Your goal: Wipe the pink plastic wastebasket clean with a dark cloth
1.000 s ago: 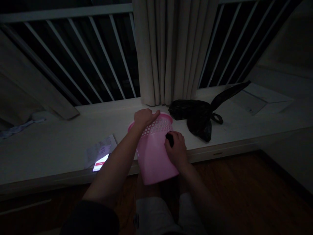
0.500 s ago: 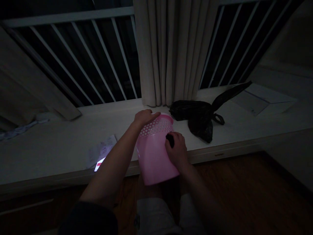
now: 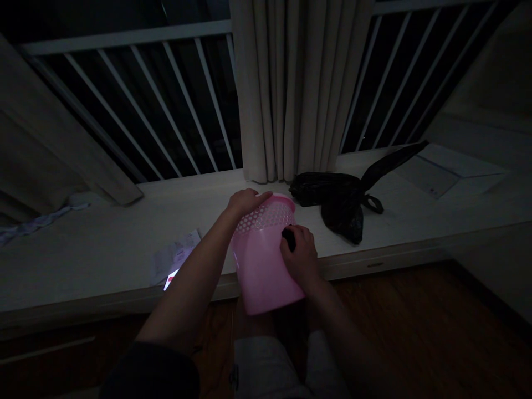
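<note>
A pink plastic wastebasket (image 3: pixel 266 269) with a band of round holes below its rim is tilted in front of me, against the edge of the white ledge. My left hand (image 3: pixel 245 203) is closed over its rim at the far side. Against the basket's right side, my right hand (image 3: pixel 302 254) is curled around a small black thing (image 3: pixel 288 239) whose kind is too dark to make out. A knotted black plastic bag (image 3: pixel 341 204) lies on the ledge just right of the basket.
The white ledge (image 3: pixel 120 244) runs below barred windows and a beige curtain (image 3: pixel 286 88). Papers (image 3: pixel 177 252) and a lit phone (image 3: pixel 169 279) lie left of my forearm. A white box (image 3: pixel 457 169) stands at the right. Below is a dark wooden floor (image 3: pixel 394 316).
The view has turned slightly, so the background sits a little further right. My hands and the wastebasket keep nearly the same pose.
</note>
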